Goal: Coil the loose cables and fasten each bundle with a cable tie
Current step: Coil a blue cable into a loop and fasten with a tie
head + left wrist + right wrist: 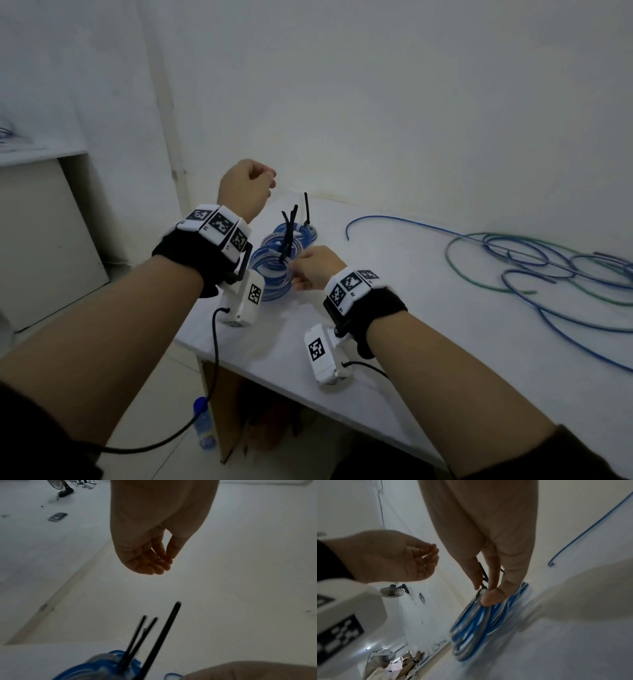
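A blue coiled cable bundle (pixel 270 270) stands on edge at the left end of the white table (pixel 428 342). My right hand (pixel 295 271) pinches its top where a black cable tie (pixel 288 236) wraps it; thumb and fingers grip coil (pixel 479 626) and tie together in the right wrist view. A second tied blue coil (pixel 306 230) lies just behind, its tie tail (pixel 306 207) pointing up. My left hand (pixel 265 179) hovers above and left of the coils, its fingers (pixel 154 566) loosely curled and holding nothing. Black tie tails (pixel 164 635) stick up below it.
Loose blue and green cables (pixel 548 270) sprawl over the table's right half, one blue end (pixel 347 233) reaching toward the coils. A wall runs close behind. Left of the table stand a pale cabinet (pixel 44 246) and, on the floor, a bottle (pixel 205 428).
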{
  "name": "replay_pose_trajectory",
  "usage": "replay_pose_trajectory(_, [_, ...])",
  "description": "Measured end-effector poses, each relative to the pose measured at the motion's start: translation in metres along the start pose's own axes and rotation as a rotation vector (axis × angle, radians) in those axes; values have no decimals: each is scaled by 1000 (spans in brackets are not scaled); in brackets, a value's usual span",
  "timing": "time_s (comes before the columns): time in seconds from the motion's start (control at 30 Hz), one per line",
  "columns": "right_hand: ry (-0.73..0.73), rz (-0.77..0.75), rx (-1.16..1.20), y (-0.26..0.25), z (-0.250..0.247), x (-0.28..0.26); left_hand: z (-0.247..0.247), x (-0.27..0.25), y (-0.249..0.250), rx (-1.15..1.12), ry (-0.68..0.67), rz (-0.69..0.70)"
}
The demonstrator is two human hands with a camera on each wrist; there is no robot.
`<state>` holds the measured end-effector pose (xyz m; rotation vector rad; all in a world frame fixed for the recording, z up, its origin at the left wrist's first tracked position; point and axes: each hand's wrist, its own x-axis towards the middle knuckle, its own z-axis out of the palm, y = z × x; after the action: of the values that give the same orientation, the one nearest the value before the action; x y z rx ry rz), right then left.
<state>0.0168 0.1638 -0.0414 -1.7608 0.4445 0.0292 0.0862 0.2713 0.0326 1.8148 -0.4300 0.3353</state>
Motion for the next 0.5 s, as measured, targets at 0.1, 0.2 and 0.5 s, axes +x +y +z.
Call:
replay_pose_trajectory(0.1, [31,4,39,-1,-24,-6,23,0,30,-70,-16,75])
replay_pose_trajectory(0.2, [104,8,53,-2,-68,-15,58,-6,58,-112,-106,110])
replay_pose_trajectory(0.5, [430,122,-213,43,-239,-64,193,-53,109,-151,-473,92])
